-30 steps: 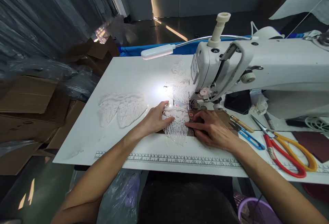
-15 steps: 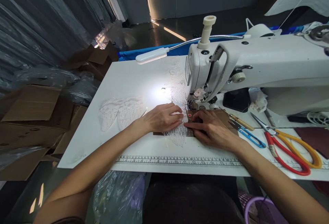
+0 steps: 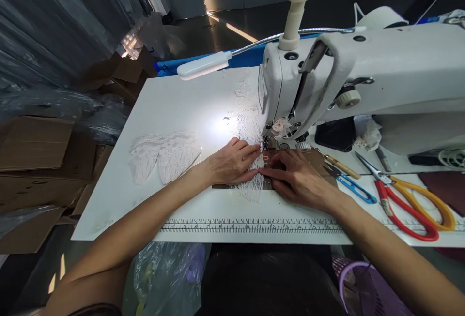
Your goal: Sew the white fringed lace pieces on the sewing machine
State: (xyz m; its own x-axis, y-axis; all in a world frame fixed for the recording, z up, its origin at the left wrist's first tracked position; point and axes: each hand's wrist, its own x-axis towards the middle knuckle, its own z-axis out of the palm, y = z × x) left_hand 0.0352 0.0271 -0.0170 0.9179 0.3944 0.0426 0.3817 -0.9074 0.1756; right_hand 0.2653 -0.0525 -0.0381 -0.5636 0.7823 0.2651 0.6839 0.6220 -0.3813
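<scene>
White lace trim (image 3: 250, 191) runs under the needle and presser foot of a white sewing machine (image 3: 279, 83). It lies across a brown strip (image 3: 271, 154) on the table. My left hand (image 3: 232, 163) rests palm down on the lace just left of the presser foot, fingers stretched out. My right hand (image 3: 300, 178) lies on the brown strip right of the lace, fingers apart, its extended index fingertip touching the lace edge. Both hands' fingertips are close together. More lace trim (image 3: 163, 154) lies on the table to the left of my left hand.
Right of my hand lie blue thread snips (image 3: 354, 188), a wooden-handled awl (image 3: 341, 166) and red-and-yellow scissors (image 3: 410, 200). A ruler strip (image 3: 250, 226) runs along the table's front edge. A lamp (image 3: 203, 66) overhangs the table; cardboard boxes (image 3: 36, 142) stand left.
The camera view has shifted slightly, with the machine appearing larger and nearer. My hands stay on the lace; the left fingers reach slightly closer to the presser foot.
</scene>
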